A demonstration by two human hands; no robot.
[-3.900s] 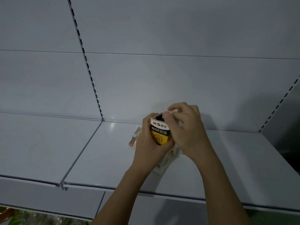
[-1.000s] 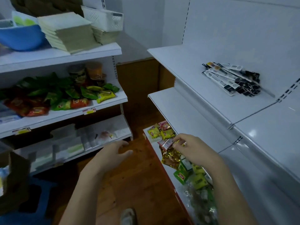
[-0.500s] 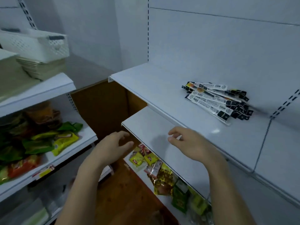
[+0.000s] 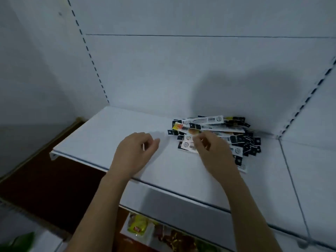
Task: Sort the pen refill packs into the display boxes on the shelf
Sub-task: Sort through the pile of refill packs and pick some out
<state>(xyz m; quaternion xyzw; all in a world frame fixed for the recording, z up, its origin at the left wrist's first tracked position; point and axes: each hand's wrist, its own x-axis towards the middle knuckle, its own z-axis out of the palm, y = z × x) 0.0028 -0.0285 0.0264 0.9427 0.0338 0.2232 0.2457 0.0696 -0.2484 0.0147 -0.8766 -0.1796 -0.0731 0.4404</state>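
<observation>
A heap of long, narrow pen refill packs [image 4: 214, 124], black and white with one yellow-orange end, lies at the back right of a white shelf [image 4: 112, 128]. My right hand [image 4: 212, 151] is over the near left end of the heap. Its fingers are loosely curled and its fingertips are at the packs, with no pack visibly lifted. My left hand [image 4: 134, 153] hovers over bare shelf to the left of the heap, loosely curled and holding nothing. No display box is in view.
A second white shelf panel [image 4: 309, 170] adjoins on the right. Slotted uprights [image 4: 91, 57] run up the back wall. Snack packets [image 4: 140, 228] lie on a lower shelf beneath the front edge. Brown wood [image 4: 45, 179] shows at the lower left.
The view has swung from the lower shelves up to the shelf with the packs. Both hands have risen over it, and the right hand has reached the heap.
</observation>
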